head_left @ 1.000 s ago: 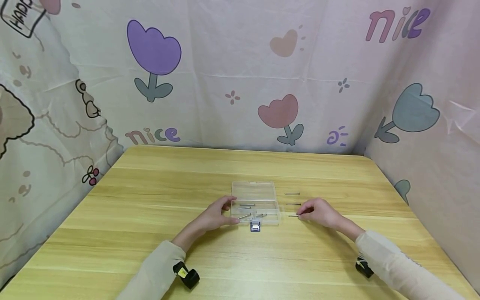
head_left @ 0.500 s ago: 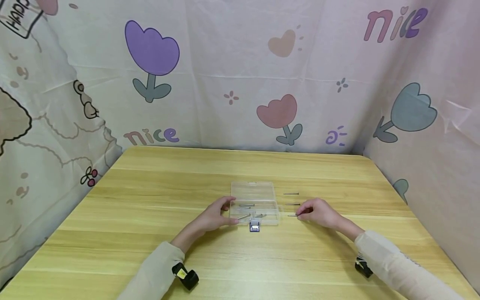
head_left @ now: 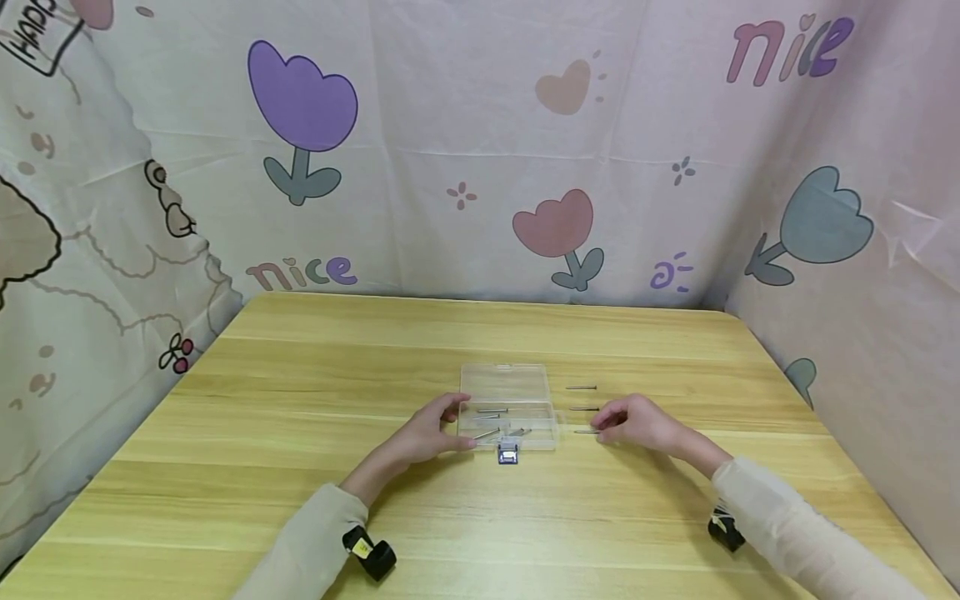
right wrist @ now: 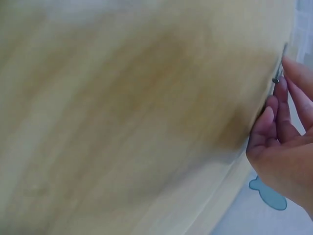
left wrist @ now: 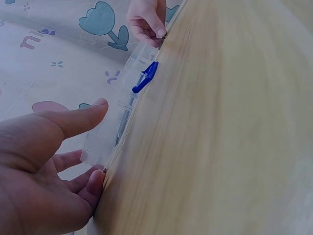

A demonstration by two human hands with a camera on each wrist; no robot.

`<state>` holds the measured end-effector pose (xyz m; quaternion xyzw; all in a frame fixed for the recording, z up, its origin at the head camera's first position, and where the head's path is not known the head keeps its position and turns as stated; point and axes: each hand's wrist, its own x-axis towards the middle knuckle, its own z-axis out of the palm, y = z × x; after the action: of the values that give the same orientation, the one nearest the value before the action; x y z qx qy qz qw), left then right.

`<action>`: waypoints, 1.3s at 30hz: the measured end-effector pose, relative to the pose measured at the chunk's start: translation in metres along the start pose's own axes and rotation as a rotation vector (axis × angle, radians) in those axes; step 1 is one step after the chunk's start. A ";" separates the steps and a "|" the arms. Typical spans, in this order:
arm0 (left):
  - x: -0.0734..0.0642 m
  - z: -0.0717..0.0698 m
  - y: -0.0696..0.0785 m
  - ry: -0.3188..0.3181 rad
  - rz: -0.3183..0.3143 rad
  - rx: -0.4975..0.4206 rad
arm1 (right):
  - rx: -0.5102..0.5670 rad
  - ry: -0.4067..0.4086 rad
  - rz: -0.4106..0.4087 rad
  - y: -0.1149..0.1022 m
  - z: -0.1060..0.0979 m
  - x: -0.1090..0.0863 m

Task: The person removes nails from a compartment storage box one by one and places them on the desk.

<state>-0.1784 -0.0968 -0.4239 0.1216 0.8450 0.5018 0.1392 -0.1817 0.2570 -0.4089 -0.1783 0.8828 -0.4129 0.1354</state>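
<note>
My left hand [head_left: 423, 429] holds the left end of an opened clear plastic box [head_left: 551, 442], thumb at the front and fingers at the back. Several metal nails [head_left: 487, 434] lie inside the box, and its clear lid [head_left: 504, 382] is folded back. A blue latch [left wrist: 146, 77] hangs at the box's front. To the right, my right hand [head_left: 637, 425] has thumb and index finger at the head end of a nail [right wrist: 283, 51] on the table. Two more nails, a far one [head_left: 581, 387] and a middle one [head_left: 582, 408], lie parallel beyond it.
The wooden table [head_left: 375, 350] bears everything. A printed cloth [head_left: 435, 100] hangs behind it and at both sides. Black wrist cameras, one on the left sleeve [head_left: 370, 554] and one on the right sleeve [head_left: 724, 531], sit low over the table.
More of the nail's head end shows at the right fingertips now, and that wrist has shifted slightly. My left hand and the box keep their places.
</note>
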 end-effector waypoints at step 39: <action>0.002 0.000 -0.002 -0.007 -0.003 -0.003 | -0.168 -0.013 -0.277 -0.069 0.041 0.077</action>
<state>-0.1807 -0.0970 -0.4257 0.1220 0.8440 0.5023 0.1432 -0.2215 0.1553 -0.3878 -0.3115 0.8805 -0.3510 0.0674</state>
